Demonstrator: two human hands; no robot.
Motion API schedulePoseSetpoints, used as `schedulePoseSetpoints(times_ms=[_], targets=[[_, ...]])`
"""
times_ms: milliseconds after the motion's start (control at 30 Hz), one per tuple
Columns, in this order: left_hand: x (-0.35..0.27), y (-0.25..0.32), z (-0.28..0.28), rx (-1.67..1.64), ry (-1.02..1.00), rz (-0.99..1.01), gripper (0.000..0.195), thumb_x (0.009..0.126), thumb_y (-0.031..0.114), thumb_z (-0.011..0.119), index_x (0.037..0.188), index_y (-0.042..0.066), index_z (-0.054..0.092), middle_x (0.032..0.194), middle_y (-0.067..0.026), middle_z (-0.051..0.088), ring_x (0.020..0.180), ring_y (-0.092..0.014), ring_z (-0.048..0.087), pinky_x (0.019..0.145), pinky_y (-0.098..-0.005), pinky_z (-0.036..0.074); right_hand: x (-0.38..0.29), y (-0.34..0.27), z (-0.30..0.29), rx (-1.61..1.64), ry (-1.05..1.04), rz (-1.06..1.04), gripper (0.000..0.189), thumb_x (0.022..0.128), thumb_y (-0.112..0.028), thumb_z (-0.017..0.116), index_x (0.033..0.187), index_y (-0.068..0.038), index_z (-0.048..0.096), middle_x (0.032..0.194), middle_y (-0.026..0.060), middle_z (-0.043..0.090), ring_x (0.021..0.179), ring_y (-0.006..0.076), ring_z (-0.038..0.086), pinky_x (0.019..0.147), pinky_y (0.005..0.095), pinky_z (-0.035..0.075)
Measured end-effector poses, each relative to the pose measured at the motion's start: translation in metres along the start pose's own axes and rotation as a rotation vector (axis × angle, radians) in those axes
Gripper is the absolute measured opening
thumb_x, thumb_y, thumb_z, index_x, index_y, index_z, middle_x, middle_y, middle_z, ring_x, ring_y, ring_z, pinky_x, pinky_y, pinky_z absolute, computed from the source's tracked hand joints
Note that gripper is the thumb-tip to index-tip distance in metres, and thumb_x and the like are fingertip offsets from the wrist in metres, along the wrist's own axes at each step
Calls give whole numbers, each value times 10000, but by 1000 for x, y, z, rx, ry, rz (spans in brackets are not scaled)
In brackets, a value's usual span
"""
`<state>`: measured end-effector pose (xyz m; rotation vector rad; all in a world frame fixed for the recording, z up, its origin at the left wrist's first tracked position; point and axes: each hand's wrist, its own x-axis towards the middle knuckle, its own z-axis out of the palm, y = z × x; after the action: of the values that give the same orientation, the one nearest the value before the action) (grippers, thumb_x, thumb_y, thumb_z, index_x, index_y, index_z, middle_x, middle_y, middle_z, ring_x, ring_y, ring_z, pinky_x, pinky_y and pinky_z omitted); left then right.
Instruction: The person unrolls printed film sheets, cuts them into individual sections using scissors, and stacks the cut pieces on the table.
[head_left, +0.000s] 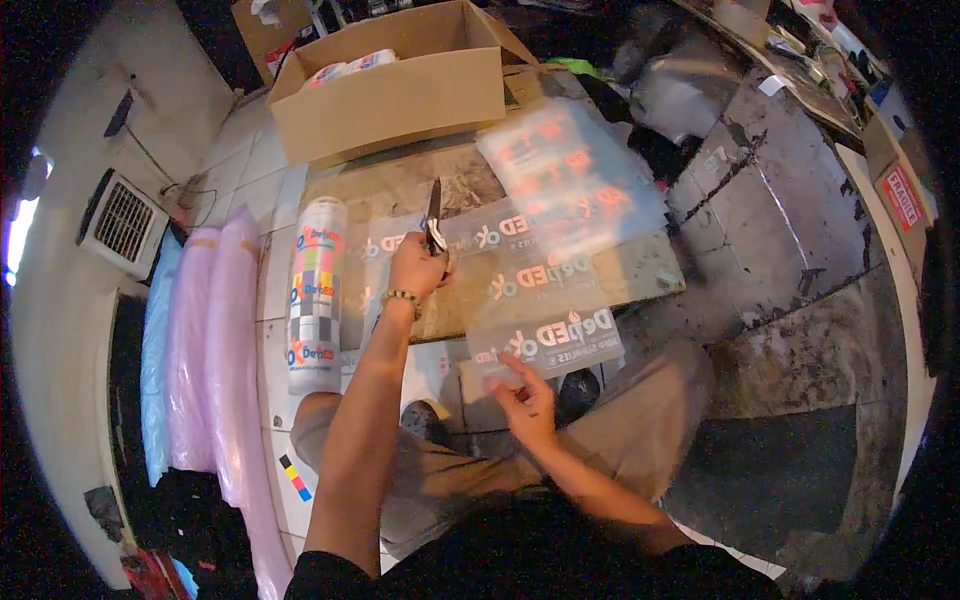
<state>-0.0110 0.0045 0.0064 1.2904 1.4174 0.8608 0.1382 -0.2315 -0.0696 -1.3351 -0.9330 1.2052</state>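
My left hand (418, 268) grips a pair of scissors (435, 217) with dark blades pointing away from me. A bead bracelet is on that wrist. Below and around the scissors spreads a translucent plastic film (551, 281) printed with mirrored writing in white and orange. My right hand (529, 405) pinches the near edge of this film between thumb and fingers, lifting it over the floor in front of my knees. Past the film, a blurred stack of printed plastic sheets (559, 169) lies on a brown board (637, 281). Left of my left hand is a roll of printed film (319, 345).
An open cardboard box (390, 105) holding white printed packs (352, 66) stands at the back. Pink plastic-wrapped rolls (225, 337) and a blue one (156, 375) lie along the left wall, near a white vented unit (124, 225). A cluttered shelf (795, 67) runs at right.
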Motion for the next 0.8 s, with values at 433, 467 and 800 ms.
schedulePoseSetpoints(times_ms=[433,467,800], targets=[[-40,-9,-4,1166,-36,358,304,768,255,795,802,-36,716,862,-238,721,803,-396,717,762,-435,598,63,-7,-93,80,577,-287,449,891,-193,779,1248,31,625,1215,143,668,1071,204,618,944,311,478],[-47,-3,1,1161,-47,369,304,768,255,795,802,-36,716,862,-238,721,803,-396,717,762,-435,598,64,-4,-99,186,555,-224,423,876,-155,794,1231,8,630,1153,109,671,999,163,620,883,282,491],[-134,-87,95,-768,-21,-198,259,950,248,713,1083,37,642,879,-37,670,716,-166,664,627,-311,577,9,-9,-65,370,398,-136,675,814,-13,790,1411,-40,475,1367,121,516,1195,213,530,995,331,470]])
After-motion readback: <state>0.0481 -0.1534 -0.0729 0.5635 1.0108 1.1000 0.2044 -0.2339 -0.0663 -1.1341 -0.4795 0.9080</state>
